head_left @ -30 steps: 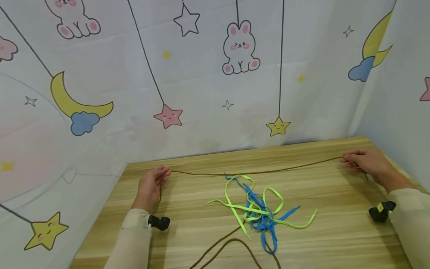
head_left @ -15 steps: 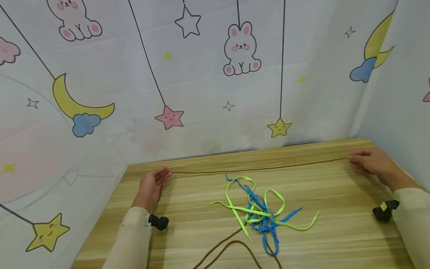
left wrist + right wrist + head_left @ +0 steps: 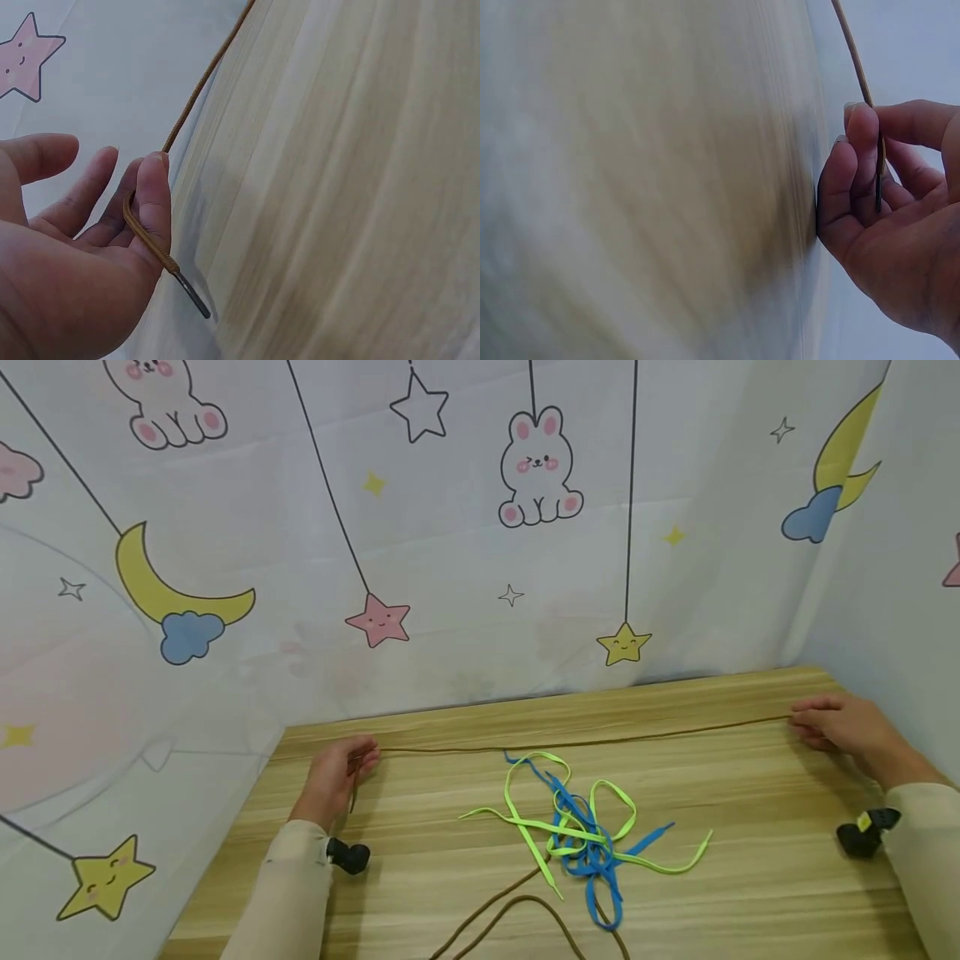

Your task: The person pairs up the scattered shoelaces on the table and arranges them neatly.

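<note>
"What is lying on the surface?"
"A tangle of laces, near the middle, in front of one stretched lace that is running between the hands."
"Behind?"
"A backdrop is rising along the far edge."

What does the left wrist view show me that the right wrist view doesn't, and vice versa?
Left wrist only: the left hand, the pink star, and one dark tip of the brown lace jutting beyond the hand.

Right wrist only: the right hand, and the other tip in front of its palm.

Both: the brown lace and the wood-grain table.
</note>
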`<state>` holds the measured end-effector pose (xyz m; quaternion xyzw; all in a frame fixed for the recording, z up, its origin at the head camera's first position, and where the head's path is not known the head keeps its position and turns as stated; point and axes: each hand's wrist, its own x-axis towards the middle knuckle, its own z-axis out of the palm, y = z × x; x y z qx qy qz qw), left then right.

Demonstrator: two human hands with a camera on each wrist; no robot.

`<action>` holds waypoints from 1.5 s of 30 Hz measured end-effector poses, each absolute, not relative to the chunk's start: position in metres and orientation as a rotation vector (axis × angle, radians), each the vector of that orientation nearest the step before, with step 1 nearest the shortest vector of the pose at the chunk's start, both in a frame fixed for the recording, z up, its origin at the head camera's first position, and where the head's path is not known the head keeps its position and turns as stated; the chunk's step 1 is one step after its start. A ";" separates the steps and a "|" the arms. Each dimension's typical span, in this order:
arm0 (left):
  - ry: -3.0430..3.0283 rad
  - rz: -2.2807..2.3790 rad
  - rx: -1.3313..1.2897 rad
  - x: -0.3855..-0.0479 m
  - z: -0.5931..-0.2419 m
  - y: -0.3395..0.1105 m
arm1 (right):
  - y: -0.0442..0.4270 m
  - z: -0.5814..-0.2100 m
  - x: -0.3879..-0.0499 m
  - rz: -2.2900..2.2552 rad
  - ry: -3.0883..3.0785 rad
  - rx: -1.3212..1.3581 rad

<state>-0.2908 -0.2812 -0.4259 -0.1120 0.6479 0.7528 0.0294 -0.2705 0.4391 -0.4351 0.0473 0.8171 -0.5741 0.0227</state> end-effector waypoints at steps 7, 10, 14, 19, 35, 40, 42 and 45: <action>1.986 2.325 -0.390 -0.289 -0.428 -0.285 | 0.443 -0.438 -0.268 -1.886 2.502 0.258; 1.982 2.340 -0.396 -0.287 -0.430 -0.289 | 0.445 -0.438 -0.266 -1.904 2.499 0.329; 1.868 2.450 -0.446 -0.285 -0.431 -0.293 | 0.445 -0.437 -0.266 -1.917 2.475 0.356; 1.731 2.559 -0.498 -0.284 -0.427 -0.296 | 0.444 -0.436 -0.265 -1.902 2.508 0.377; 1.753 2.459 -0.514 -0.277 -0.420 -0.312 | 0.447 -0.441 -0.263 -2.102 2.471 0.469; 1.777 2.505 -0.509 -0.273 -0.417 -0.314 | 0.444 -0.441 -0.263 -1.970 2.540 0.554; 1.789 2.518 -0.513 -0.272 -0.415 -0.314 | 0.443 -0.441 -0.261 -1.968 2.536 0.557; 1.819 2.569 -0.577 -0.271 -0.414 -0.313 | 0.443 -0.439 -0.259 -2.029 2.489 0.544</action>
